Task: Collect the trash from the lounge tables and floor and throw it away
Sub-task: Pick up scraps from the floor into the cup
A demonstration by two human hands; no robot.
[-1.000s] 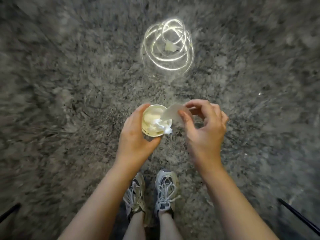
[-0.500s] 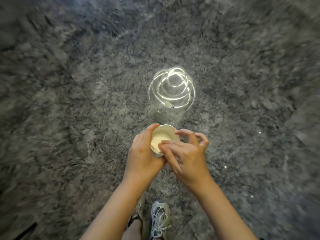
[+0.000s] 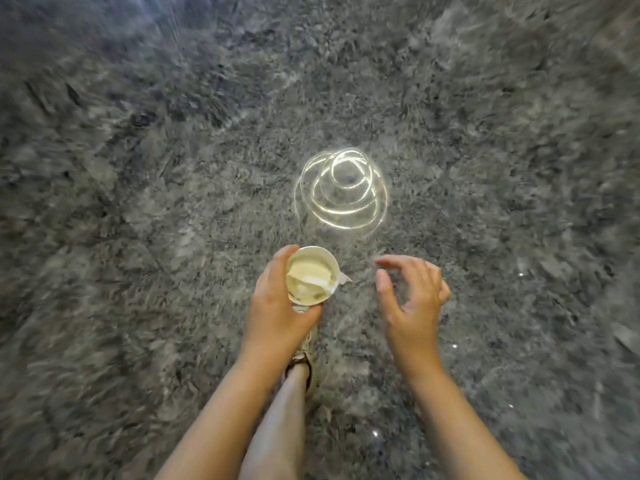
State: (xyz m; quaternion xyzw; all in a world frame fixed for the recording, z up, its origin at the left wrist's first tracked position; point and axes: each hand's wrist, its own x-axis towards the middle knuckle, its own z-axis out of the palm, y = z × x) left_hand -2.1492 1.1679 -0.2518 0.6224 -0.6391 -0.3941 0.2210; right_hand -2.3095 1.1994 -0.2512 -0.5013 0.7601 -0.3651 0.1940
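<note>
Floor: a grey shag carpet [image 3: 138,202] fills the view, and its edges are smeared by motion blur. A coil of bright light loops [image 3: 341,190] is seen on the pile ahead of the hands. Whether anything lies inside it cannot be told. One bare leg [image 3: 280,427] and a shoe [image 3: 306,344] are seen below.

Left hand [image 3: 277,306]: wrapped round the side of a paper cup [image 3: 330,261], which is held above the carpet with its mouth up.
Right hand [image 3: 412,299]: released, fingers loosely curved, nothing held, apart from the cup on its right side.

Crumpled paper [image 3: 306,284] is packed inside the cup. A small paper tab [image 3: 344,278] juts past the right rim.

Risks noted:
- The tab is judged loosely seated and could be shaken out if the cup is tilted or swung during a bend.
- A dropped scrap could be lost in the deep pile.
- The thin cup wall could be buckled by an over-tight squeeze.
</note>
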